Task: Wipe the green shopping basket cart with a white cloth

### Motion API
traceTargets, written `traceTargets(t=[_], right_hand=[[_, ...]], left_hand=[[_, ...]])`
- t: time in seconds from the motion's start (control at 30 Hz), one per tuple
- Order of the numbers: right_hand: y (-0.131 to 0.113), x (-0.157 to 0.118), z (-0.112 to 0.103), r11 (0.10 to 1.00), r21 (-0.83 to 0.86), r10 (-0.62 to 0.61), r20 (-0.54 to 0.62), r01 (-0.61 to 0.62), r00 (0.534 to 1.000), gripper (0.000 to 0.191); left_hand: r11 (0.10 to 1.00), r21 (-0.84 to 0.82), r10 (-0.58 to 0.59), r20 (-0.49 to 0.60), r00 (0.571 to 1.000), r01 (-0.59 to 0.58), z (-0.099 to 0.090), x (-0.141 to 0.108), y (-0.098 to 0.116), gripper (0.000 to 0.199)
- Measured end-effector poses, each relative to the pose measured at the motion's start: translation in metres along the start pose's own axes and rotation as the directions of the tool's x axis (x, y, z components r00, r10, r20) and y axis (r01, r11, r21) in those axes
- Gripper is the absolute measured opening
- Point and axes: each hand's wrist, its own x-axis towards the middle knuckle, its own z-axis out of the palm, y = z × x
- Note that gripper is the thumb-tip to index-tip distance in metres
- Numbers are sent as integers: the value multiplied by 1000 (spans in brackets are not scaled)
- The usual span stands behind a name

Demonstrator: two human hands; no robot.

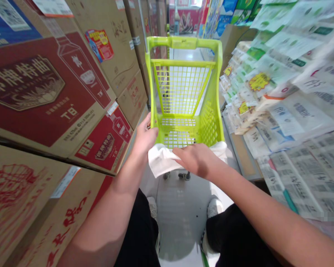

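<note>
A lime-green plastic shopping cart (181, 63) stands upright in front of me, its basket of open grid with nothing in it that I can see. My left hand (148, 129) is closed around the cart's left side edge, thumb on the near side. Across the near edge of the cart lies a white cloth (161, 160), its left corner hanging down. My right hand (193, 157) is closed on this cloth and presses it against that edge; the fingertips are partly hidden under the hand.
Stacked cardboard cartons (122, 48) rise close on the left. To the right, a shelf display holds bagged goods (292, 100) with handwritten prices. The tiled floor (180, 211) runs between them, with my shoes (215, 207) on it. A large brown carton (233, 40) stands farther back.
</note>
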Motion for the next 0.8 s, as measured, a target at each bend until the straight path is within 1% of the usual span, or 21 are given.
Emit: traceTargets(t=[0.07,0.17,0.27,0.33,0.43,0.5,0.57,0.63,0.7,0.77,0.8], right_hand=[[7,-4,-3,1000,8,8,11,-8,1000,34],[24,-16,-6,999,48,-26,14,25,1000,33],[34,-25,-6,997,61,-48,12,48,999,32],[31,-24,-5,999,29,-28,13,28,1000,30],[16,-13,-1,1000,-15,-9,21,9,1000,28],[7,-4,2,999,-22,-33,9,33,999,29],[4,2,4,998,-14,-56,-20,56,998,33],[7,4,6,999,-4,-50,-37,50,998,38],[14,1,5,998,27,-51,-58,52,997,42],[22,-5,3,992,105,-62,-101,73,993,44],[25,-9,1,981,174,-65,-134,88,989,46]], left_hand=[[999,-15,-32,-9,999,32,-7,4,2,69],[996,-28,-87,-27,996,86,-17,7,6,75],[996,-21,-89,-35,995,88,-21,7,8,74],[999,-3,-51,-45,998,51,-19,6,6,69],[999,42,4,-87,996,0,-13,4,0,63],[998,68,23,-97,995,-17,-9,4,-4,62],[996,84,24,-77,997,-18,-8,5,-5,64],[996,91,3,-59,998,3,-10,9,-4,69],[995,91,-35,-44,998,39,-17,15,-2,74],[994,84,-70,-28,997,72,-26,22,0,78],[994,83,-76,-21,997,77,-32,27,1,79]])
